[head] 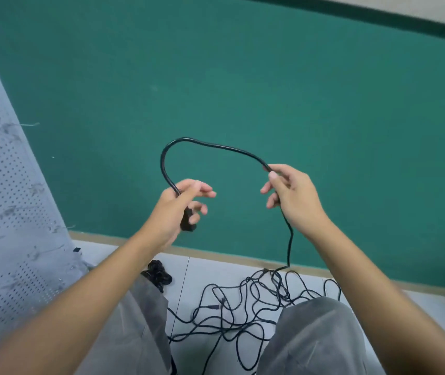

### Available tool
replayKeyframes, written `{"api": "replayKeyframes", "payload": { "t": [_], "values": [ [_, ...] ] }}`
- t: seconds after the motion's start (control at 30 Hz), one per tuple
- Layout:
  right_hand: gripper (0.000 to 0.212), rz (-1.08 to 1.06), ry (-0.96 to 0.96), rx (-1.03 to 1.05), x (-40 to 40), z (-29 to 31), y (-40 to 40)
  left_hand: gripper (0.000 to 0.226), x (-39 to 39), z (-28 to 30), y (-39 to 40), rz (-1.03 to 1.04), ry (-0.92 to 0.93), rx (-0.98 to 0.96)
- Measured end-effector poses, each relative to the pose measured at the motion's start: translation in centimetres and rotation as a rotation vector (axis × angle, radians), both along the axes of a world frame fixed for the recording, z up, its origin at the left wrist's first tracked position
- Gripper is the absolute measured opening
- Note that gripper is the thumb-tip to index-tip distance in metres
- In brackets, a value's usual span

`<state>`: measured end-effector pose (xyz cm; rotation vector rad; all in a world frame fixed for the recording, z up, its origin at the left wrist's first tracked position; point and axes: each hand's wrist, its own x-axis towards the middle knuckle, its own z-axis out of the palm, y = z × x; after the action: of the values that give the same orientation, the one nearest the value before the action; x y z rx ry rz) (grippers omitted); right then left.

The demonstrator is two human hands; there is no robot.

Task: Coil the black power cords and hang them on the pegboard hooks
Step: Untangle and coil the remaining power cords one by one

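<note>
1. Black power cord (205, 144): held in front of green wall (270, 77), arched upward between both hands, long axis left to right; free run drops from right hand to tangle (253, 301) on floor (205, 269).
2. Left hand (180, 204): raised, thumb and fingers (202, 188) clamped on cord near plug (187, 221).
3. Right hand (294, 196): raised, fingers pinching cord.
4. Pegboard (2, 185): far left, tilted.

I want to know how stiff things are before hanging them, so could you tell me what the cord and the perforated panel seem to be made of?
Black power cord: seemingly rubber or soft plastic sheathing, slightly glossy, holding a smooth arch between the hands. Pegboard: probably painted sheet metal, matte pale grey, with regular punched holes and dark scuffs.
</note>
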<state>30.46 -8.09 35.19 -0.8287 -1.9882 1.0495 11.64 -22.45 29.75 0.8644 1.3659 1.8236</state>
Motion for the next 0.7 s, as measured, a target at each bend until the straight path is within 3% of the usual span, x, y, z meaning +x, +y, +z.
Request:
{"api": "replayKeyframes", "payload": {
  "t": [0.17,0.23,0.43,0.7],
  "values": [
    [0.023,0.040,-0.044,0.012,-0.7,-2.1,-4.4,0.033,0.2,3.4,-0.1,0.069,-0.456,0.139],
    [0.022,0.065,-0.056,-0.031,-0.5,-3.4,-6.3,0.038,-0.3,3.2,-0.5,0.103,-0.534,0.165],
    [0.023,0.157,-0.145,-0.159,0.6,-6.4,-10.2,0.062,0.7,3.6,-2.4,-0.019,-0.447,0.296],
    [0.026,0.216,-0.144,-0.170,4.0,-6.4,-14.4,0.045,2.1,6.5,-4.8,0.184,-0.399,0.299]
  ]
}}
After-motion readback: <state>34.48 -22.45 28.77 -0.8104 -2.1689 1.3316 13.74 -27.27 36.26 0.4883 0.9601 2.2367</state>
